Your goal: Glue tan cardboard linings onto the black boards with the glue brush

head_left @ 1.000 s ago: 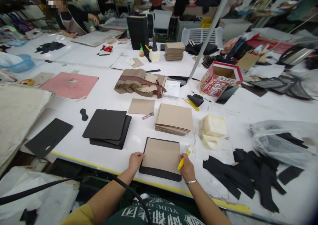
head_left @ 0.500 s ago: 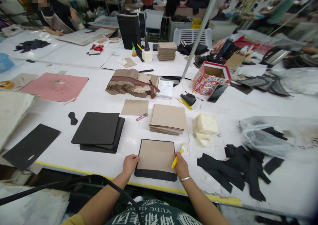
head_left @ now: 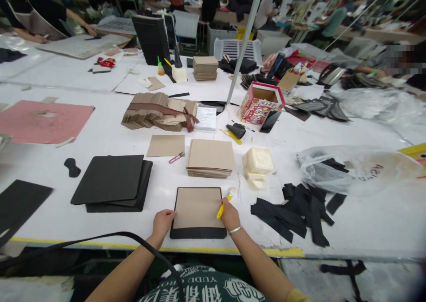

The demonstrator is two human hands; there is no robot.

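In front of me a beige cardboard sheet (head_left: 198,208) lies on a slightly larger black panel (head_left: 198,233), whose border shows most along the near side. My left hand (head_left: 162,224) is closed at the left edge, thumb and fingers pinching the panel there. A brush with a yellow handle (head_left: 220,211) is held in my right hand (head_left: 230,215), its pale bristles pointing up and away. The same hand's fingers touch the right edge of the sheet. Just beyond lies a stack of beige cardboard (head_left: 211,155). A stack of black panels (head_left: 107,180) is to the left.
A whitish glue-smeared container (head_left: 258,162) stands to the right, near black fabric strips (head_left: 293,215) and a plastic bag (head_left: 346,168). Pink-handled snips (head_left: 176,157), a tied cardboard bundle (head_left: 159,111) and a red patterned box (head_left: 261,104) lie farther back. A co-worker (head_left: 36,15) is at far left.
The camera view has swung right, so the tabletop things appear farther left. Both hands keep their places at the panel's edges, and the brush stays in my right hand.
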